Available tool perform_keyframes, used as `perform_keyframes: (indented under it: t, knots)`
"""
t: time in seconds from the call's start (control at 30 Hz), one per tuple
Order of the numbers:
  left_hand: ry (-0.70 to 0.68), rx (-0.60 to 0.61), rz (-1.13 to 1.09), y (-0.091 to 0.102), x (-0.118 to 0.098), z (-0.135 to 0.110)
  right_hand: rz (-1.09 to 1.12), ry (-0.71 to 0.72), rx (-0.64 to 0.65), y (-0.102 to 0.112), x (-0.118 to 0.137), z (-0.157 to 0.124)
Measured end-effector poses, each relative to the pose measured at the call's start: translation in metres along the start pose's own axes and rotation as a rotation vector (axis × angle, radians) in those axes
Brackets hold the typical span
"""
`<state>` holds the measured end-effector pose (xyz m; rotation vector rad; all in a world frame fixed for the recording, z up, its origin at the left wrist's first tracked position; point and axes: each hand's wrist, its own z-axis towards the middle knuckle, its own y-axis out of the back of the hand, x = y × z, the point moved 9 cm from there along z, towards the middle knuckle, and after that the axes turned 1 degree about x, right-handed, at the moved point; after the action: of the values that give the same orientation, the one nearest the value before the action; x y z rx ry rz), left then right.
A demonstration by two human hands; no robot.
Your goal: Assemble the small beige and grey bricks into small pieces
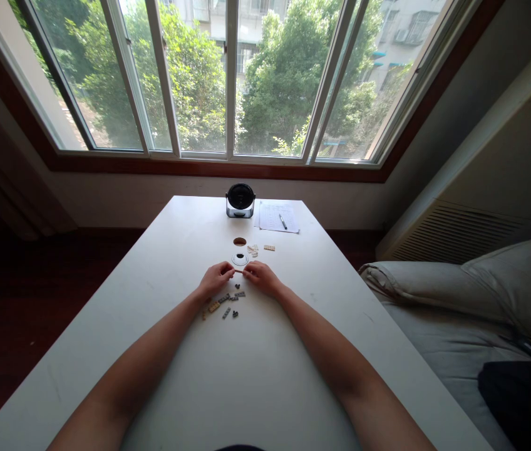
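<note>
Between the fingertips of both hands stretches a thin reddish-brown strip, too small to name more exactly. My left hand pinches its left end and my right hand its right end. Nearer to me lie several small grey building bricks and tan building bricks, some partly beside my left wrist. Just beyond the fingers is a round cable-hole cover, with a dark opening. More tan brick pieces and a tan studded plate lie past my right hand.
The white table has a round hole in its top. A small black fan stands at the far edge, beside paper sheets with a pen. A window is behind; a grey sofa stands at right.
</note>
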<state>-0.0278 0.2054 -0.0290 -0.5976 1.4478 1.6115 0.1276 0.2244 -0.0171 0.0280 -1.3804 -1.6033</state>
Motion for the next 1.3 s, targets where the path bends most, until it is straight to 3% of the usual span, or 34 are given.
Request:
perform_keyframes:
  t: [1.07, 1.3]
  knots:
    - [0.052, 0.023, -0.008, -0.0011, -0.0052, -0.0037, 0.047, 0.014, 0.019, -0.0002, 0.0007, -0.0006]
    - [-0.001, -0.010, 0.022, 0.0021, -0.0089, -0.0033, 0.021, 0.054, 0.011, -0.0012, 0.0021, 0.0002]
